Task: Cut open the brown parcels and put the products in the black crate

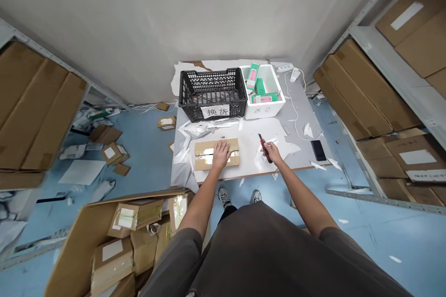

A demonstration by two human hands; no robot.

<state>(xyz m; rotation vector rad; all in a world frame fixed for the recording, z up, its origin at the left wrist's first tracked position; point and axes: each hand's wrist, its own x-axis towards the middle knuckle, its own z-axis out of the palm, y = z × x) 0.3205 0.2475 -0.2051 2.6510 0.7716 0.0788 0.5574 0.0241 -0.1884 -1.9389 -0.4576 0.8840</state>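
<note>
A small brown cardboard box point(202, 149) with clear tape and a white label lies flat near the table's front edge. My left hand point(220, 154) rests on top of it, fingers stretched out, partly covering the label. A dark line runs along the tape across the top. To the right, my right hand point(272, 151) is wrapped round a red and black utility knife point(265, 147), its tip pointing up and away from me. The knife is apart from the box, over white paper scraps point(289, 148).
Behind the box stand a black plastic crate point(213, 94) and a white bin point(277, 104) holding green and pink packages. A phone point(318, 150) lies at the table's right. A large carton point(71, 250) of parcels stands at lower left. Shelves with cartons flank both sides.
</note>
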